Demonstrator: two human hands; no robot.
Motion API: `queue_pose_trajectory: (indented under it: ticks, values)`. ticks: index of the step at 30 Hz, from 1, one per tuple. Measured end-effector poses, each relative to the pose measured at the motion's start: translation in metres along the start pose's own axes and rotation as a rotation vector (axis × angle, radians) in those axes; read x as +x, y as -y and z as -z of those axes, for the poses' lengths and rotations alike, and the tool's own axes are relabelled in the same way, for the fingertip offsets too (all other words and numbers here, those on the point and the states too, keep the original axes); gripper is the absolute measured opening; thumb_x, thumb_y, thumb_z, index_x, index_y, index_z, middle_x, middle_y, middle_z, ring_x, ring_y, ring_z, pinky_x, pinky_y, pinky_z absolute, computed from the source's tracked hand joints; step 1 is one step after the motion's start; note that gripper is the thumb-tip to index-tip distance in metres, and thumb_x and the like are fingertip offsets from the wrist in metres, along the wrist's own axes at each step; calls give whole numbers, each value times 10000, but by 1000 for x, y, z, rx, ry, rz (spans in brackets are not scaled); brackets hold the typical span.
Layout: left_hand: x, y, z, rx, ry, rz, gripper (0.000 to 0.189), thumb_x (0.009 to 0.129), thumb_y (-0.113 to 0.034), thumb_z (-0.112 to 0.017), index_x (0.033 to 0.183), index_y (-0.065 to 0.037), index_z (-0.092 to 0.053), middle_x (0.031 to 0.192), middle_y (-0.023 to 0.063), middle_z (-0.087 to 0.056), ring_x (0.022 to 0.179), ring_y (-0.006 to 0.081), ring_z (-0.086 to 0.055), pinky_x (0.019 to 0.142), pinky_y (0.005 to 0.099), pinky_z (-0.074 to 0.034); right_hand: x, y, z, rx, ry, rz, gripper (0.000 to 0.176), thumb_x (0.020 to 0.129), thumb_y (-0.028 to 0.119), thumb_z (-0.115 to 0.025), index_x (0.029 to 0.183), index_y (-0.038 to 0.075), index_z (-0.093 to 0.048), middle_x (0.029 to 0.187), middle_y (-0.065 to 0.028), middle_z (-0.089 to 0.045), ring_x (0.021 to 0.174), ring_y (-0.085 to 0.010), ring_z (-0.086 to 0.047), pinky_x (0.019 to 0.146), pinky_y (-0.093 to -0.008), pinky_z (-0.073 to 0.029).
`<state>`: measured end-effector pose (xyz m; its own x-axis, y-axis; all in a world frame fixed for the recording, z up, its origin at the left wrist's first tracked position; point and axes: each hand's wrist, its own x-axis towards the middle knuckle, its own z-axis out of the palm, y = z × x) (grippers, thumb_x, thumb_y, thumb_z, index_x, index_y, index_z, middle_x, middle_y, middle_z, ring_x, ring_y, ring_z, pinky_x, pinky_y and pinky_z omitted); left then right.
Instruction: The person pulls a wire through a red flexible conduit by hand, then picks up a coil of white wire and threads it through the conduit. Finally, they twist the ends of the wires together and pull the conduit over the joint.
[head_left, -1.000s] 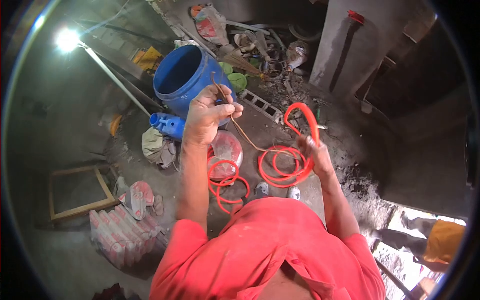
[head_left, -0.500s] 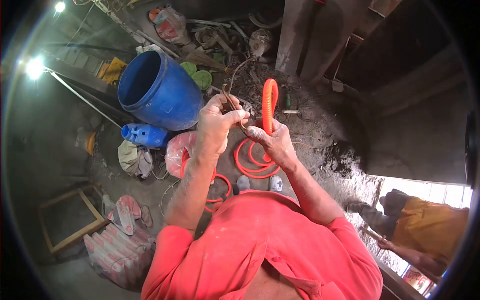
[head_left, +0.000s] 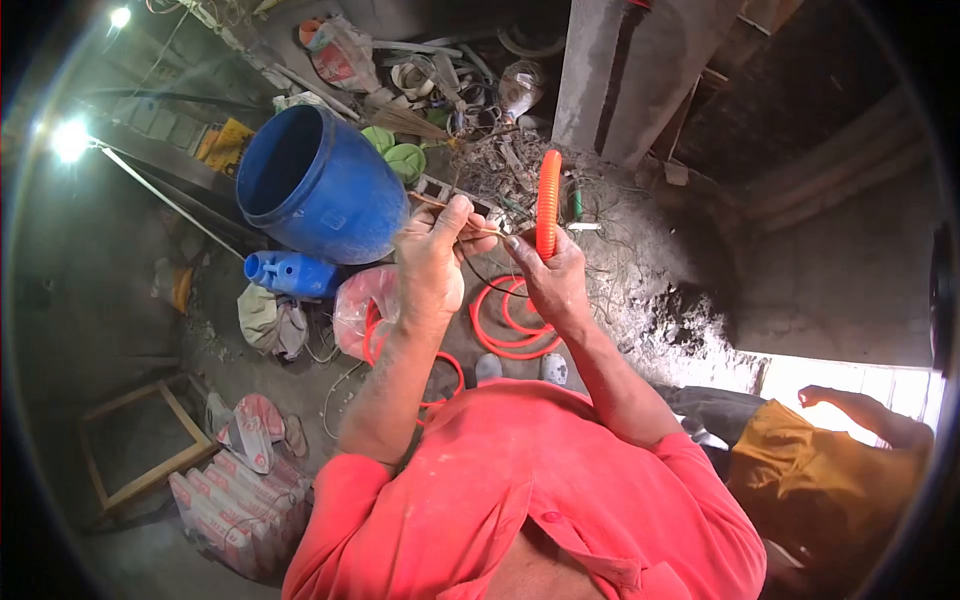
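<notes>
The left hand (head_left: 433, 265) is closed in a pinch on a thin brown wire (head_left: 486, 231), which spans the small gap to the right hand (head_left: 553, 283). The right hand is clenched around an orange corrugated hose (head_left: 548, 205), whose bend rises toward twelve o'clock from that fist; the wire seems to end under its thumb, though the fingers partly hide this.

Taking the hands as the clock's centre, loose orange coils (head_left: 478, 325) lie on the floor (head_left: 640, 370) at six o'clock, near the shoes (head_left: 553, 368). A blue barrel (head_left: 345, 200) stands at ten, and a blue jug (head_left: 300, 277) lies at nine, beside a pale cloth (head_left: 262, 318). A wooden frame (head_left: 160, 478) is at eight, with stacked sacks (head_left: 235, 510) just beside it. At four, another person in an orange garment (head_left: 800, 460) has one arm extended.
</notes>
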<state>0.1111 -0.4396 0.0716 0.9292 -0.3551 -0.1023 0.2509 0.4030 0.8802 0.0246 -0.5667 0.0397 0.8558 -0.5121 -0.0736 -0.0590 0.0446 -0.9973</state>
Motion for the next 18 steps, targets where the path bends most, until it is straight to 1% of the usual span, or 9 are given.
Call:
queue_pose_trajectory:
  ticks: [2, 6, 8, 10, 12, 14, 15, 17, 18]
  values:
    - [-1, 3, 3, -3, -8, 20, 172, 931, -198, -667, 947, -31, -628, 807, 79, -687, 741, 197, -705, 603, 292, -596, 5, 2, 0, -139, -31, 80, 216, 883, 179, -712, 898, -3, -597, 745, -43, -579, 678, -116, -504, 623, -306, -441]
    - [9, -3, 2, 78, -3, -31, 170, 922, -197, -677, 952, -37, -627, 803, 73, -685, 736, 192, -704, 586, 294, -594, 21, 3, -11, -68, -81, 28, 232, 882, 196, -718, 878, 1, -594, 715, -31, -574, 661, -110, -497, 610, -303, -441]
    - [23, 1, 12, -20, 54, -56, 177, 917, -209, -688, 939, -46, -624, 805, 68, -687, 755, 186, -706, 581, 291, -581, 24, 4, -11, -42, -51, 20, 240, 884, 218, -720, 868, 15, -594, 695, -1, -554, 646, -96, -486, 590, -294, -431]
    - [33, 2, 23, -78, 55, -32, 179, 923, -225, -685, 935, -57, -623, 777, 52, -675, 727, 173, -689, 558, 266, -542, 16, 10, -12, -48, 130, -87, 246, 885, 238, -719, 864, 27, -595, 692, 21, -534, 643, -79, -477, 576, -278, -417]
    - [38, 4, 28, -266, 124, 131, 182, 929, -241, -679, 939, -67, -624, 765, 33, -655, 686, 164, -658, 551, 251, -499, 12, 7, -17, 32, 239, -60, 245, 887, 242, -716, 829, 49, -577, 670, 33, -504, 604, -54, -451, 533, -247, -378]
    - [43, 8, 30, -285, 145, 166, 167, 934, -243, -670, 941, -81, -627, 776, 18, -640, 654, 153, -627, 564, 259, -485, 14, 8, -24, 224, 300, -97, 227, 893, 225, -708, 835, 57, -566, 659, 35, -495, 573, -51, -435, 500, -238, -355]
    - [42, 8, 30, -199, 190, 139, 161, 932, -237, -671, 941, -82, -630, 795, 15, -645, 662, 147, -630, 566, 258, -487, 19, 5, -23, 211, 307, -100, 227, 893, 225, -708, 835, 57, -566, 659, 35, -495, 573, -51, -435, 500, -238, -355]
    - [40, 1, 22, 34, 228, 53, 141, 930, -216, -667, 954, -80, -636, 832, 15, -660, 684, 129, -639, 539, 235, -481, 36, -4, -23, 398, 243, -172, 218, 896, 215, -705, 861, 53, -563, 655, 34, -491, 556, -53, -425, 482, -234, -341]
    - [43, 1, 23, 36, 221, 39, 141, 930, -216, -667, 954, -80, -636, 832, 15, -660, 684, 129, -639, 539, 235, -481, 44, -3, -22, 398, 257, -165, 218, 896, 215, -705, 861, 53, -563, 655, 34, -491, 556, -53, -425, 482, -234, -341]
